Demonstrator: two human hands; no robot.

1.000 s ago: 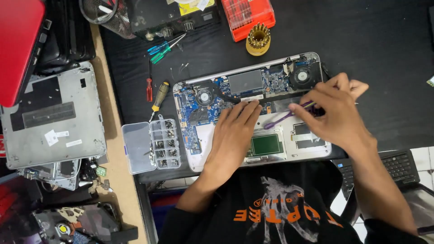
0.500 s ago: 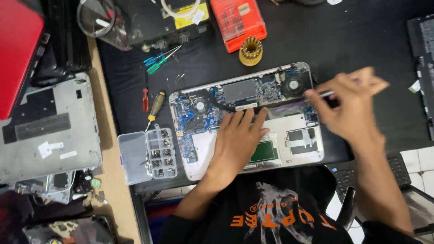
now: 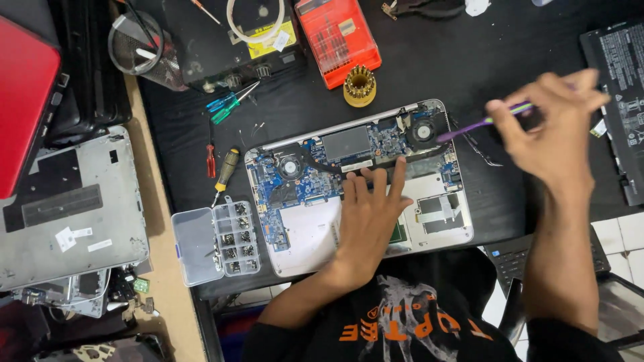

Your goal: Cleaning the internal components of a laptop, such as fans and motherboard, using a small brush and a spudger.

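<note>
While our left hand [image 3: 370, 216] lies flat on the opened laptop [image 3: 359, 184] with its fingers spread over the board, our right hand [image 3: 553, 131] is raised beside the laptop's fan corner — fingertips pinching a purple pry tool [image 3: 479, 125]. A clear screw box [image 3: 216, 240] sits nearby.

Bright even overhead light, soft shadows; right hand [image 3: 553, 127] motion-blurred

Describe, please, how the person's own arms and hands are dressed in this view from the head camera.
Both forearms are bare to past the elbow, and the left hand and right hand wear no gloves, rings or watch that I can see. Black short sleeves show at the bottom edge, part of a black T-shirt with orange lettering and a pale graphic.
</note>
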